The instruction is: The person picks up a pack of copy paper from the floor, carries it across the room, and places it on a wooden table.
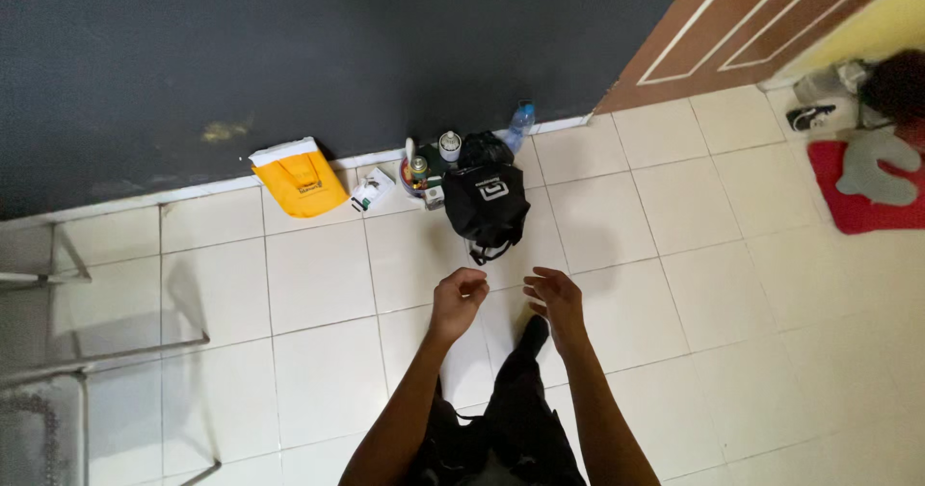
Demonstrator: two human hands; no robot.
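Both my hands are held out in front of me above the white tiled floor (pixel 318 274). My left hand (pixel 458 298) has its fingers curled loosely into a fist with nothing in it. My right hand (pixel 554 298) is half open, fingers bent and apart, and holds nothing. The nearest thing ahead of them is a black bag (pixel 487 202) standing on the floor by the dark wall (pixel 289 52). Below my arms I see my dark trousers and one foot.
Against the wall lie a yellow pouch (pixel 301 183), a small white box (pixel 371 192), several bottles and cans (pixel 434 158) and a blue-capped bottle (pixel 518 125). A brown door (pixel 742 24) is at top right, a red mat (pixel 862 187) and shoes beside it. Metal frame legs (pixel 58 370) stand left.
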